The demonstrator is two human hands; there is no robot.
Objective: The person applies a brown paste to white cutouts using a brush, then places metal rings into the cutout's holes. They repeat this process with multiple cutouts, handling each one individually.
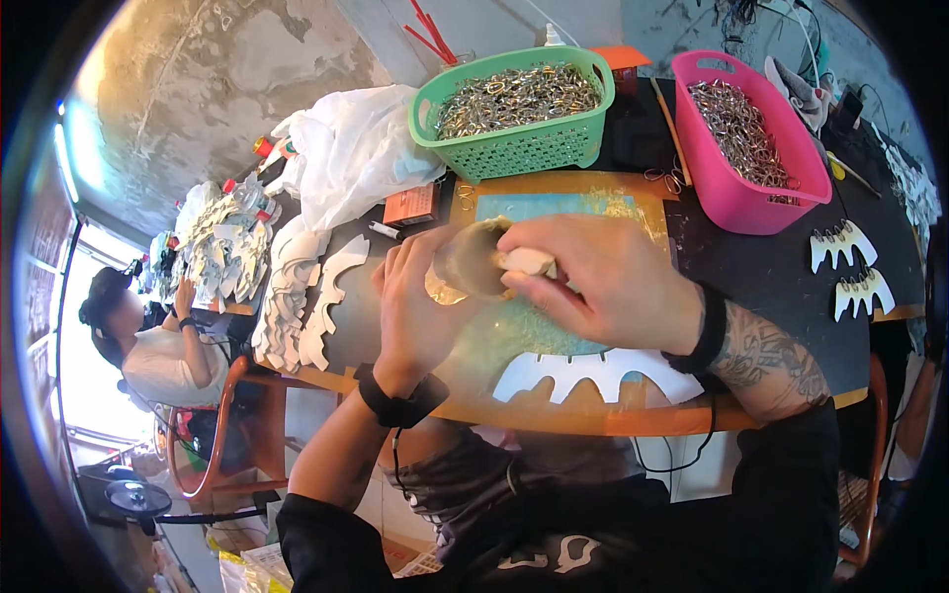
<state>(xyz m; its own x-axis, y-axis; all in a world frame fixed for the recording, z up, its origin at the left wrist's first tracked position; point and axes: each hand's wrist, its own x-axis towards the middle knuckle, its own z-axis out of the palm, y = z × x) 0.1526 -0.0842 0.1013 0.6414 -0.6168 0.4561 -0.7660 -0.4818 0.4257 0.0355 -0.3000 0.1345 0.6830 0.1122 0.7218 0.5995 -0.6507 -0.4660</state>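
Observation:
Above the work board [647, 198], my left hand [407, 296] is wrapped round a cloudy, see-through cup [463, 259], tilted with its mouth to the right. At the cup's mouth, my right hand [628, 282] pinches a stubby, pale object [530, 261]; its far end is hidden, so its kind cannot be told. Below both hands lies a white scalloped piece [593, 376] with pointed teeth, near the table's front edge. A worn blue-green patch [539, 326] covers the middle of the board.
Behind the board stand a green basket [474, 163] and a pink basket [751, 212], both full of small metal fittings. Stacked white pieces [287, 296] lie left, beside a white plastic bag [346, 148]. Two toothed pieces [863, 292] lie right. Another person [163, 346] sits far left.

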